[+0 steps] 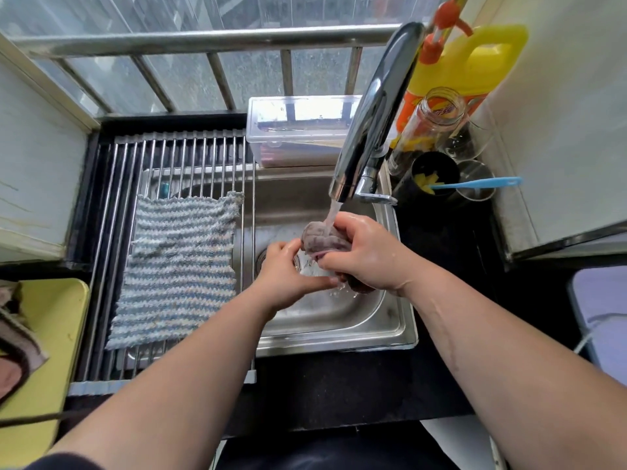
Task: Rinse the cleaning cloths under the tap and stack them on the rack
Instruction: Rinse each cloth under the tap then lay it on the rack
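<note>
Held the bunched grey cloth (319,239) under the stream from the tap (369,113), over the sink (339,341) — clenched in the fingers of the right hand (368,257), pinched at its edge by the left hand (288,278) — to flush it through. Spread flat on the rack (112,232) alongside: a striped cloth (179,266).

Brushed stainless steel with a dull sheen for the sink (400,334); tap (369,110) above it polished, mirror-glossy metal; rack (112,266) left of it smooth bright metal rods bearing a rough, nubbly striped cloth (179,266); dark cloth (322,240) over it sodden, matted; box (298,130) behind it clear smooth plastic; bottle (475,62) right of it glossy yellow plastic.
</note>
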